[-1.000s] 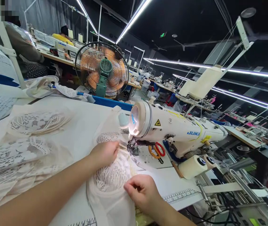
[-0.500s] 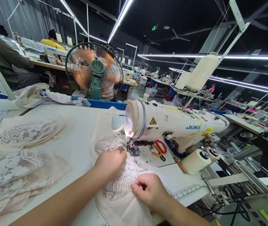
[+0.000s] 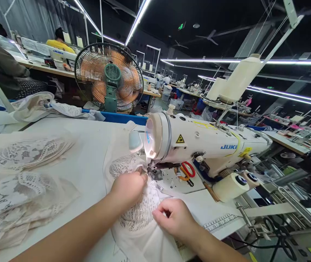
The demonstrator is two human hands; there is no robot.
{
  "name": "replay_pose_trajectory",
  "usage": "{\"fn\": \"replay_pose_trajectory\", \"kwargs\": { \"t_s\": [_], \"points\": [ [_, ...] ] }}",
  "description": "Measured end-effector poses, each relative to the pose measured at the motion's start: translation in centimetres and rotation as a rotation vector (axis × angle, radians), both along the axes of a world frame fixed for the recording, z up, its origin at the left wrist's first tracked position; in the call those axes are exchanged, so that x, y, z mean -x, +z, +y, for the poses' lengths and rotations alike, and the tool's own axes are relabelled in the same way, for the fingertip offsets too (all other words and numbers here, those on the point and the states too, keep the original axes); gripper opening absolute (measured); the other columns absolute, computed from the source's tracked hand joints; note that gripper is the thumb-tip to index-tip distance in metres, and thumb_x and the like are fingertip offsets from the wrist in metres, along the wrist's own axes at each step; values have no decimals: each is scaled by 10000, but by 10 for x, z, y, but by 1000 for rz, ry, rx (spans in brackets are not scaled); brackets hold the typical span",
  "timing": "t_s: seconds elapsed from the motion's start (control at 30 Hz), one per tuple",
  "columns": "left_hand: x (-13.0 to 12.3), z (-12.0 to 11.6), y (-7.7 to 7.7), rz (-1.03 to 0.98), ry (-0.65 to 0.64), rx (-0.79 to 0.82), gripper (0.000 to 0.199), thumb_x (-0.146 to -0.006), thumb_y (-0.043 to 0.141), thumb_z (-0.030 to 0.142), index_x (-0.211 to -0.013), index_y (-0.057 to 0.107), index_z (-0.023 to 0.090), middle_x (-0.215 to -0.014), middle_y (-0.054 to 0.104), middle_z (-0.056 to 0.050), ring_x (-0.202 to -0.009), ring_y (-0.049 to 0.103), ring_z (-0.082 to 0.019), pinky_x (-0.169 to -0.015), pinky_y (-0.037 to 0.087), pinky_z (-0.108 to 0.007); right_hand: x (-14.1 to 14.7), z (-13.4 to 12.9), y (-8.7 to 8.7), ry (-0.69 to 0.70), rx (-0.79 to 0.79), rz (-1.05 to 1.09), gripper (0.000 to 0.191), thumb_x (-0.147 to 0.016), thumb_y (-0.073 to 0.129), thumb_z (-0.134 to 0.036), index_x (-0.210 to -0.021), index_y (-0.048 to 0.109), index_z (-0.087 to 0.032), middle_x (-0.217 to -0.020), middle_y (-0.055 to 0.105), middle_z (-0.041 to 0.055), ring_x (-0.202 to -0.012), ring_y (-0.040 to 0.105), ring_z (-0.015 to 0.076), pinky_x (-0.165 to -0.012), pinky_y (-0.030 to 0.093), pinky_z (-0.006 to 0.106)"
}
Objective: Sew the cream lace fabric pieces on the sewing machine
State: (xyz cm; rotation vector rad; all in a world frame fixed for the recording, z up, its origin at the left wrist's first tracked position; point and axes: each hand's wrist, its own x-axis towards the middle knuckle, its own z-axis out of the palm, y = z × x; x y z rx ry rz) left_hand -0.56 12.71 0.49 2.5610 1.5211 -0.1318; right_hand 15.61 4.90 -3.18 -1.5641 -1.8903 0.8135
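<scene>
A white JUKI sewing machine (image 3: 188, 140) stands in front of me, its lamp lit at the needle end. Cream lace fabric (image 3: 137, 214) lies under the presser foot (image 3: 150, 171) and spreads toward me. Close beside the foot, my left hand (image 3: 129, 187) is closed on the fabric, its fingertips pinching the edge. Lower and to the right, my right hand (image 3: 173, 218) pinches the fabric's right edge between thumb and forefinger. The needle tip is too small to make out.
Stacked lace pieces (image 3: 30, 189) lie on the left of the table. Red-handled snips (image 3: 188, 169) rest on the machine bed, near thread cones (image 3: 230, 187). A printed ruler (image 3: 220, 222) runs along the right. Beyond stands a large fan (image 3: 111, 78); a person in yellow (image 3: 59, 43) sits behind.
My view has shifted slightly, so the machine appears a little farther right. Both hands keep their grip on the fabric in nearly the same places by the presser foot.
</scene>
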Motion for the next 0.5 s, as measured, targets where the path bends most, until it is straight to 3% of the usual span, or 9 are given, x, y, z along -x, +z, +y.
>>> {"fn": "replay_pose_trajectory", "kwargs": {
  "t_s": [0.2,0.33,0.4,0.5],
  "points": [
    [2,10,-4,-48,13,-9,415,-856,357,158,-1186,605,200,-954,646,-120,-794,643,-326,-630,484,-391,0,5,0,-34,23,-47,211,-717,502,-329,-555,500,-193,-520,486,-15,-517,417,135,-509,288,266],
    [9,11,-1,-101,23,-14,402,-868,348,170,-1164,614,233,-992,629,-88,-842,635,-273,-622,468,-330,-1,4,4,-9,10,-79,156,-740,520,-275,-626,582,-188,-576,553,-11,-541,452,132,-521,309,255],
    [14,9,3,-116,-1,-16,421,-833,368,125,-1149,618,249,-980,610,-76,-821,626,-248,-585,447,-303,-3,2,8,17,17,-126,125,-747,530,-251,-692,624,-189,-622,584,-8,-570,477,136,-531,323,251],
    [22,6,7,-150,-58,-23,374,-792,396,84,-974,689,229,-923,594,-76,-805,608,-248,-586,431,-305,-7,1,11,49,33,-229,184,-773,542,-249,-895,666,-188,-739,642,12,-638,530,149,-587,374,251]
  ]
}}
